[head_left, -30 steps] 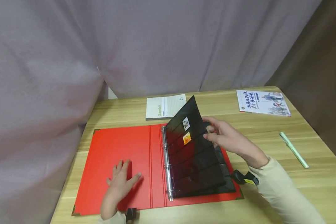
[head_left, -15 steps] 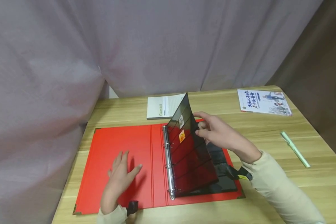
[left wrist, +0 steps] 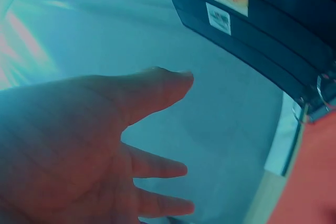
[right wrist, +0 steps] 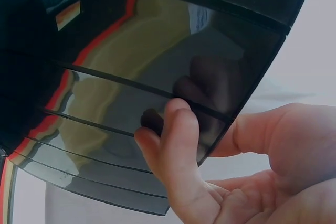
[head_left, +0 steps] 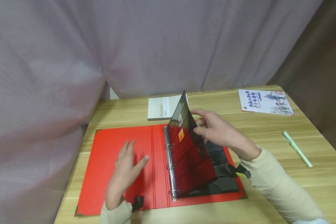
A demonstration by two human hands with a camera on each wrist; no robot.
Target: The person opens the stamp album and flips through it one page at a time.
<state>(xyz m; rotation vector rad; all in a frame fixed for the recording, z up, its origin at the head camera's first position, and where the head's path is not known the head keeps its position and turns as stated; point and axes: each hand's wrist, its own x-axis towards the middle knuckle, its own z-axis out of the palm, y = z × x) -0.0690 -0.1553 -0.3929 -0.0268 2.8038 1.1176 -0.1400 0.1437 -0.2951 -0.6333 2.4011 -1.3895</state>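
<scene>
A red ring binder (head_left: pixel 109 155) lies spread on the table, its metal ring strip (head_left: pixel 170 165) down the middle. One black stamp page (head_left: pixel 191 158) stands raised from the rings, with an orange stamp (head_left: pixel 181 135) and a pale stamp (head_left: pixel 180 120) in its strips. My right hand (head_left: pixel 214 129) pinches the page's outer edge; in the right wrist view, fingers (right wrist: pixel 181 135) lie on one face and the thumb passes behind. Beneath it rest more black pages (head_left: pixel 224 184). Over the red left cover hovers my left hand (head_left: pixel 126 169), fingers spread, holding nothing.
Behind the binder lies a white Gambit notebook (head_left: pixel 156 109), partly covered by the raised page. An illustrated booklet (head_left: pixel 266 102) is at the back right, and a light green pen (head_left: pixel 297 149) lies at the right. A grey curtain (head_left: pixel 156 46) hangs behind the table.
The right hand has moved left, swinging the stamp page more upright toward the rings. My left hand has shifted slightly right and up.
</scene>
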